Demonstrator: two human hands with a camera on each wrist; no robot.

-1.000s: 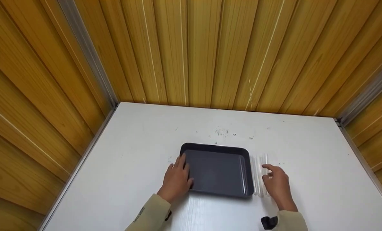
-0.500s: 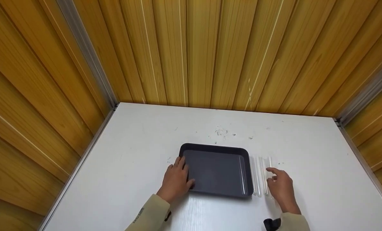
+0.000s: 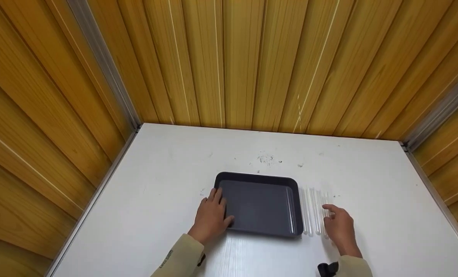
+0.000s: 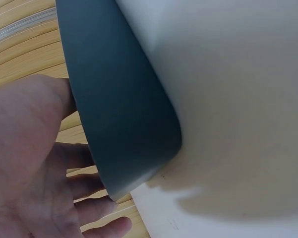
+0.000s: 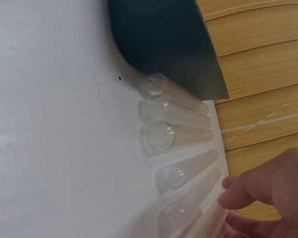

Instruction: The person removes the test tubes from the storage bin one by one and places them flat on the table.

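A dark grey rectangular tray [image 3: 255, 206] lies on the white table. My left hand [image 3: 209, 215] rests over its left rim, fingers fairly straight and thumb reaching over the inside edge. The left wrist view shows the tray's outer wall [image 4: 119, 109], with the fingers passing behind the rim. Several clear, round-ended test tubes [image 3: 310, 211] lie side by side along the tray's right side, fanned a little in the right wrist view. At the rightmost of them, my right hand [image 3: 340, 229] pinches a clear tube [image 5: 208, 223] between thumb and fingers.
The white table [image 3: 167, 165] has dark smudges [image 3: 265, 159] behind the tray. Wood-patterned panels [image 3: 238, 65] stand at the back and sides, with metal posts [image 3: 109, 65] in the corners.
My right hand has shifted right and slightly toward me, and the tubes are spread wider to the right. The left hand and the tray have stayed nearly in place.
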